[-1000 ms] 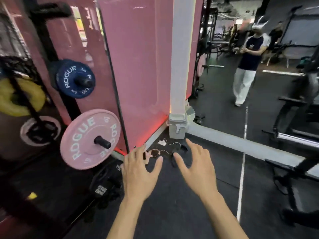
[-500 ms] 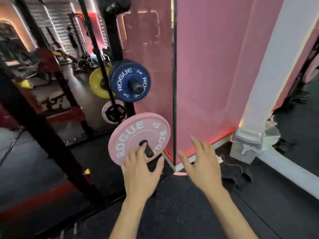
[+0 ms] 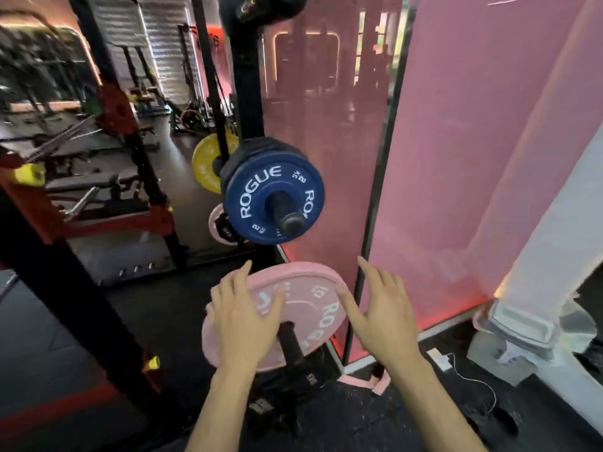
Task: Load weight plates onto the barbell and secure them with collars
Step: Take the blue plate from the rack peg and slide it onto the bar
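Observation:
A pink ROGUE weight plate (image 3: 306, 301) hangs on a black storage peg (image 3: 291, 344) of the rack upright. My left hand (image 3: 243, 316) lies spread over the plate's left face, fingers apart. My right hand (image 3: 381, 308) hovers open at the plate's right rim, thumb close to its edge. Above it, a blue ROGUE plate (image 3: 261, 194) sits on a higher peg. No barbell or collar is clearly in view.
A yellow plate (image 3: 205, 168) and another pink plate (image 3: 215, 226) hang behind the black rack upright (image 3: 243, 93). A pink mirrored wall (image 3: 473, 141) and white pillar (image 3: 551, 272) stand right. Dark plates (image 3: 284, 406) lie on the floor below; a black-and-red rack frame (image 3: 65, 282) crosses left.
The view has swung left and closer to the plate rack. Both hands moved up and forward onto the pink plate; the left hand now covers its face, the right reaches its right rim.

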`<state>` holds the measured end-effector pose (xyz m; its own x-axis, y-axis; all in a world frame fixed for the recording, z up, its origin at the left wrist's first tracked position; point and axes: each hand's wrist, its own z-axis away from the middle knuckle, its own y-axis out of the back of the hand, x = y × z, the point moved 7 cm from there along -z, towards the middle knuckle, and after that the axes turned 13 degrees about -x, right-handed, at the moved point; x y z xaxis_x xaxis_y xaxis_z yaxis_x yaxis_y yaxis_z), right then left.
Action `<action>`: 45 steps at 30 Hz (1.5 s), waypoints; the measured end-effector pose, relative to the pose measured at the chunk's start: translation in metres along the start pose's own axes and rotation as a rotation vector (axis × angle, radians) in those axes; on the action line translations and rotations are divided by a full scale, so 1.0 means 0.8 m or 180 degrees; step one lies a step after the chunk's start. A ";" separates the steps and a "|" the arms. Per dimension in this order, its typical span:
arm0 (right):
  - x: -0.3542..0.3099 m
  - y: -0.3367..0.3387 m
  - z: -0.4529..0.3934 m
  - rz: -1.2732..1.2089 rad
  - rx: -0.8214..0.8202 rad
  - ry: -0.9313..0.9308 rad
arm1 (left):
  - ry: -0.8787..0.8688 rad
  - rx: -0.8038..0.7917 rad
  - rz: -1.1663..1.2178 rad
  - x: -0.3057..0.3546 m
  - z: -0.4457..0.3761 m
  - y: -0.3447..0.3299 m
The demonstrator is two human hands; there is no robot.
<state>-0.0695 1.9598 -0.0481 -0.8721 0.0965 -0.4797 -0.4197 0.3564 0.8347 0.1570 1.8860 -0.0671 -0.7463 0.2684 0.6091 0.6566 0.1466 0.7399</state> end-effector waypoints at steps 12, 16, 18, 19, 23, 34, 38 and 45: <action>-0.020 -0.019 -0.216 -0.0528 -0.0080 0.0849 | 0.0423 0.0979 -0.0317 0.008 -0.122 0.034; -0.029 -0.024 -0.238 -0.0569 -0.0219 0.1026 | 0.0414 0.1156 -0.0385 0.019 -0.133 0.041; -0.032 -0.025 -0.237 -0.0550 -0.0234 0.1041 | 0.0412 0.1179 -0.0362 0.018 -0.135 0.041; -0.033 -0.025 -0.236 -0.0576 -0.0224 0.1049 | 0.0422 0.1150 -0.0316 0.016 -0.136 0.040; -0.036 -0.020 -0.231 -0.0797 -0.0177 0.1029 | 0.0382 0.1102 -0.0131 0.015 -0.131 0.038; -0.026 0.006 -0.179 -0.0975 0.0183 0.0844 | -0.0071 0.1189 0.0472 0.013 -0.079 0.064; -0.024 0.025 -0.141 -0.0941 0.0269 0.0766 | -0.0343 0.1218 0.0741 0.014 -0.048 0.071; -0.013 0.014 -0.052 -0.0814 0.0232 0.0476 | -0.0469 0.0946 0.0836 -0.017 0.008 0.052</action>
<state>-0.0759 1.9242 -0.0227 -0.7700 -0.1409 -0.6223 -0.6161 0.4179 0.6677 0.1949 1.8944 -0.0460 -0.5400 0.4635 0.7026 0.8414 0.3174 0.4373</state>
